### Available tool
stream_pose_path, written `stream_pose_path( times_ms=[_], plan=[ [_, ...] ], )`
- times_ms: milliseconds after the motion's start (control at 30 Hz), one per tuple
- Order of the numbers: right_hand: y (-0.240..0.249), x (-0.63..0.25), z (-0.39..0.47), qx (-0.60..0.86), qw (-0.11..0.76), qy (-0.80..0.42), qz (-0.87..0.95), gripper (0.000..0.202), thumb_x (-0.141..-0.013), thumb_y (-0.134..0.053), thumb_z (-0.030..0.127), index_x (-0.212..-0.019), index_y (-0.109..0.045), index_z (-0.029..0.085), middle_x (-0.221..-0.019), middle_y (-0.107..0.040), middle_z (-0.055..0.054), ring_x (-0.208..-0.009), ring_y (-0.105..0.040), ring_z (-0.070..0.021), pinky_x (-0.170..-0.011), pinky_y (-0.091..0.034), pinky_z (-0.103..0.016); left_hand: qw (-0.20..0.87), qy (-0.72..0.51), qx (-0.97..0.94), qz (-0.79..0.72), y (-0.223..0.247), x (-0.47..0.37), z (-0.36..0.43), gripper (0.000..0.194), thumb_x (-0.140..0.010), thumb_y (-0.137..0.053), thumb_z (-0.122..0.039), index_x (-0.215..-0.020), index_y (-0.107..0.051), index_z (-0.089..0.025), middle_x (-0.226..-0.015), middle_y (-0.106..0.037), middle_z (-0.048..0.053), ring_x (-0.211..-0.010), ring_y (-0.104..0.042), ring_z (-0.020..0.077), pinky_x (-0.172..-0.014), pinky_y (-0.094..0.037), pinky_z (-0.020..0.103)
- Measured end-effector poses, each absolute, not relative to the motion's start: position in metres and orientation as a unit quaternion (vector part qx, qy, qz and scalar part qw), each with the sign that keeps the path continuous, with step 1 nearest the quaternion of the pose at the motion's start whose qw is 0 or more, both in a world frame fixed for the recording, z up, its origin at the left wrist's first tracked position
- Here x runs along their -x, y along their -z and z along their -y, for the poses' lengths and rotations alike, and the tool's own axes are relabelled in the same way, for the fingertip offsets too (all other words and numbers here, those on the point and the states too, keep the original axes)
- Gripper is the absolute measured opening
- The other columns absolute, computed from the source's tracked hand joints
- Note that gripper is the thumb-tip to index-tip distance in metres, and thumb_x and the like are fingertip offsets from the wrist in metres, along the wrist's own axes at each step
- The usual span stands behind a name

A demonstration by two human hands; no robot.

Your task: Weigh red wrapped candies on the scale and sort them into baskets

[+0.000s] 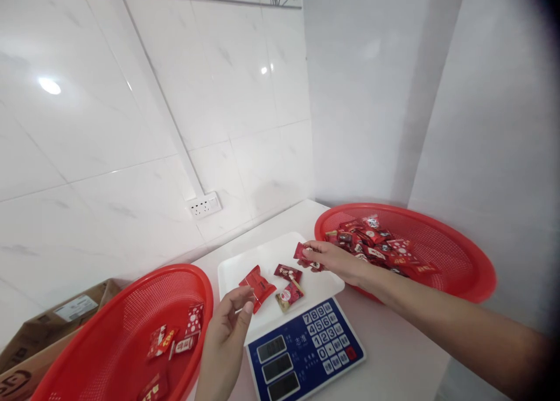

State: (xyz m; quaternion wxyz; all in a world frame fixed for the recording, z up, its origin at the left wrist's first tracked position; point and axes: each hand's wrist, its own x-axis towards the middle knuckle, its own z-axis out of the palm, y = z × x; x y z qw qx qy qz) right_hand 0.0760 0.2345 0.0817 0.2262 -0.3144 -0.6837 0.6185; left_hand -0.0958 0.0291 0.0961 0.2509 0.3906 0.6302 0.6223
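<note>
My right hand (pixel 332 260) is closed around small red wrapped candies (pixel 301 251), held over the right part of the scale's white tray (pixel 271 252). At the tray's left side, my left hand (pixel 227 331) has its thumb and fingers apart. Its fingertips overlap the edge of a larger red candy packet (pixel 261 285); I cannot tell whether they touch it. Two more candies lie close together mid-tray: a dark red one (pixel 289 273) and a red-and-gold one (pixel 289 296). In front is the scale's blue keypad panel (pixel 306 351), whose displays are unreadable.
On the right, a red perforated basket (pixel 472 273) holds many wrapped candies (pixel 376 243). Another red basket (pixel 131 308) on the left holds several candies (pixel 192 319). Cardboard boxes (pixel 56 325) stand beyond it. A socket strip (pixel 205 205) is mounted on the tiled wall behind the white table (pixel 402 337).
</note>
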Motion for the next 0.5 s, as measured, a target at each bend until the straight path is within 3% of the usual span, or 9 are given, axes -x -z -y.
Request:
stream_pose_path(
  times_ms=[167,267,400,500],
  plan=[
    [-0.088,-0.072,-0.224,0.299,0.233,-0.608,0.698,0.027,-0.08,-0.057,0.044,-0.086,-0.06,0.017,-0.082,-0.069,-0.004,-0.063,-0.056,-0.0108,-0.055,-0.037,-0.022,0.279,-0.59,-0.404,-0.641,-0.097,0.097,-0.028,0.043,-0.072,-0.064,-0.051,-0.1,-0.064,-0.019,-0.107,-0.067,0.01,-0.105,-0.059,0.0246,-0.093,-0.045,0.037],
    [-0.09,-0.07,-0.222,0.297,0.248,-0.601,0.699,0.027,-0.078,-0.059,0.043,-0.085,-0.061,0.016,-0.082,-0.069,-0.004,-0.061,-0.055,-0.0108,-0.054,-0.037,-0.023,0.277,-0.585,-0.409,-0.644,-0.097,0.098,-0.027,0.042,-0.074,-0.063,-0.05,-0.101,-0.063,-0.019,-0.107,-0.067,0.01,-0.106,-0.059,0.0252,-0.094,-0.044,0.038],
    [-0.086,-0.068,-0.226,0.319,0.244,-0.598,0.694,0.031,-0.079,-0.059,0.035,-0.104,-0.062,0.017,-0.096,-0.068,-0.007,-0.076,-0.062,-0.0146,-0.065,-0.046,-0.027,0.272,-0.59,-0.405,-0.644,-0.096,0.099,-0.026,0.042,-0.074,-0.063,-0.05,-0.102,-0.062,-0.018,-0.108,-0.066,0.011,-0.107,-0.059,0.0261,-0.094,-0.044,0.04],
    [-0.082,-0.069,-0.228,0.312,0.246,-0.576,0.714,0.054,-0.078,-0.059,0.025,-0.131,-0.047,0.018,-0.118,-0.063,-0.01,-0.104,-0.059,-0.0206,-0.086,-0.047,-0.033,0.271,-0.589,-0.408,-0.643,-0.094,0.1,-0.026,0.043,-0.075,-0.062,-0.05,-0.103,-0.062,-0.019,-0.109,-0.066,0.01,-0.108,-0.058,0.0253,-0.095,-0.044,0.038]
  ],
)
